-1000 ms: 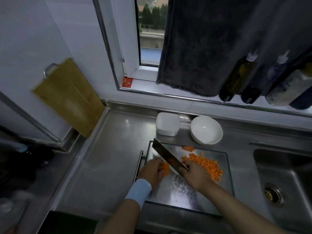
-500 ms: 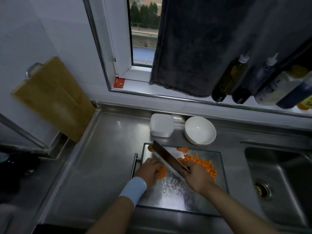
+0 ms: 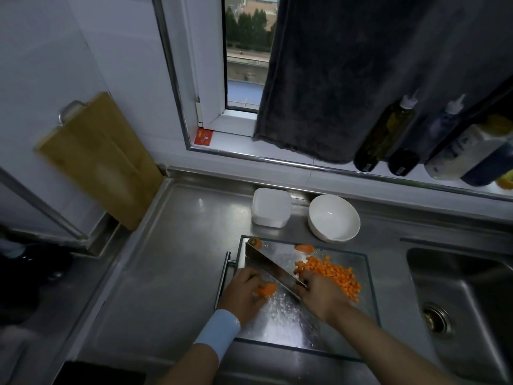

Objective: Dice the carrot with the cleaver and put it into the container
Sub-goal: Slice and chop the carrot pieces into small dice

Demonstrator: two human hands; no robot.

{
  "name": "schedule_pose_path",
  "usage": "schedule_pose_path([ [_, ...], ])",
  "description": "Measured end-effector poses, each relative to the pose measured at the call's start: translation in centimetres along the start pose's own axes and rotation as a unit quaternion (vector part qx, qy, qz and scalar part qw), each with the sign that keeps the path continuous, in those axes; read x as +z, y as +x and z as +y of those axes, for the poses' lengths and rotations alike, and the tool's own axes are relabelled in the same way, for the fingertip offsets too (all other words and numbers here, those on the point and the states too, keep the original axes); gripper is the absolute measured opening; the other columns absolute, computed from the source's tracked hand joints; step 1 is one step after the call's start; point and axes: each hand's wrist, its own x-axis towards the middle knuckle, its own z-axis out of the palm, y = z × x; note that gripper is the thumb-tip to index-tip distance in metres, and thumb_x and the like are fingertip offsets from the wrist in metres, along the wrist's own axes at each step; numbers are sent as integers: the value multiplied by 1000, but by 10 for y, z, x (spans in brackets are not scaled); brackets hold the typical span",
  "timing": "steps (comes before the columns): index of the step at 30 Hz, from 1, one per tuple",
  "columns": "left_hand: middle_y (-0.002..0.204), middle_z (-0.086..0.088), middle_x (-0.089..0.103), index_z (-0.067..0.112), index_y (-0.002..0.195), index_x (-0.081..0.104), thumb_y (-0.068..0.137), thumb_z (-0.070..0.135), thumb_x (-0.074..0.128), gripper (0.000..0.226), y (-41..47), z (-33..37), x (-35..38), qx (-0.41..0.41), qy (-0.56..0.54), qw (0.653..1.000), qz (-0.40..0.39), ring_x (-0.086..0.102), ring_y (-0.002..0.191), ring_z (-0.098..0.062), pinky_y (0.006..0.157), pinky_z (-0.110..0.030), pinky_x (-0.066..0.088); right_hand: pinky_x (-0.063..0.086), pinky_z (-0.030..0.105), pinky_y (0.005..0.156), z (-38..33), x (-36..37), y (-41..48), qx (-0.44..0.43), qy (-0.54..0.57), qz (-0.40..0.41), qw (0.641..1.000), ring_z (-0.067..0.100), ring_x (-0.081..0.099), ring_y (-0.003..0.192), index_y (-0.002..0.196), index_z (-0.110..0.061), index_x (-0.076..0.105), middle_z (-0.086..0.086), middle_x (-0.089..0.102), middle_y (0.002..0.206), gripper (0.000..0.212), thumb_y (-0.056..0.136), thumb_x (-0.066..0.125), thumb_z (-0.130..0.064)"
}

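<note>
Right hand [image 3: 319,294] grips the cleaver [image 3: 272,269] by its handle, fingers curled round it. The flat rectangular steel blade lies diagonally across the board [image 3: 366,301], edge down. Left hand [image 3: 244,293], fingers curled, holds the orange carrot stub [image 3: 265,289] just left of the blade. Small carrot cubes [image 3: 331,276] are heaped right of the blade, touching the right hand. Board: glossy, wet-speckled, bar handle on the left. The square white container [image 3: 270,207] stands behind the board, beside 1 round white bowl [image 3: 333,218]. Versus 0.5 s ago: hands, blade and heap keep the same places on the board.
</note>
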Motion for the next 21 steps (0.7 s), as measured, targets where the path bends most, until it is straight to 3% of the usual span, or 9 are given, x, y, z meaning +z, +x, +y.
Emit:
schedule_pose_path([
  [2, 120, 11, 46, 23, 103, 68, 83, 27, 71, 21, -5, 1, 3, -19, -12, 1000, 16, 43, 107, -5, 93, -13, 32, 48, 29, 63, 0, 2, -1, 1, 16, -1, 1000, 10, 59, 74, 87, -31, 54, -8, 62, 79, 15, 95, 54, -44],
  [5, 111, 5, 58, 22, 92, 72, 82, 9, 68, 17, -6, 6, 6, -44, -36, 998, 38, 53, 104, -14, 93, -20, 41, 54, 35, 73, -1, 6, -5, -4, 31, 4, 999, 12, 62, 77, 97, -28, 59, -4, 67, 84, 20, 95, 53, -47],
  [7, 102, 8, 64, 30, 81, 71, 77, 10, 69, 21, -6, 8, 5, -65, -65, 994, 59, 60, 97, -15, 92, -27, 48, 53, 35, 69, -2, 9, -9, 6, 37, -2, 999, 13, 63, 74, 92, -26, 59, -2, 67, 81, 23, 94, 54, -49],
  [9, 104, 6, 65, 28, 82, 72, 77, 9, 67, 20, -4, 7, 7, -72, -67, 994, 46, 60, 99, -16, 93, -29, 48, 52, 36, 65, -1, 13, -13, 15, 36, -4, 999, 13, 62, 69, 86, -27, 57, -1, 66, 76, 25, 92, 56, -51],
  [11, 116, 10, 57, 21, 95, 72, 83, 4, 64, 23, -6, 5, 10, -60, -86, 994, 40, 56, 106, -11, 96, -19, 42, 51, 37, 64, 0, 18, -18, 19, 41, -1, 999, 13, 62, 68, 84, -27, 56, -1, 65, 74, 28, 91, 55, -54],
  [13, 120, 21, 45, 22, 105, 68, 86, 14, 65, 21, -12, 3, 13, -51, -97, 993, 39, 48, 105, 1, 92, -2, 32, 50, 37, 65, 0, 22, -24, 23, 48, -3, 999, 14, 61, 69, 85, -26, 56, 0, 64, 74, 27, 93, 54, -52],
  [15, 117, 26, 41, 25, 106, 66, 86, 25, 68, 20, -16, -1, 18, -44, -101, 993, 32, 45, 99, 8, 84, 5, 27, 53, 40, 69, -1, 26, -28, 28, 58, -4, 998, 15, 62, 71, 86, -26, 56, 0, 65, 75, 26, 94, 53, -50],
  [21, 108, 6, 60, 14, 90, 74, 83, 8, 70, 10, -11, -6, 18, 16, -102, 994, 31, 55, 97, -4, 92, -4, 36, 53, 38, 65, -5, 32, -38, 51, 78, 18, 995, 13, 62, 67, 82, -24, 56, -1, 66, 73, 33, 90, 57, -56],
])
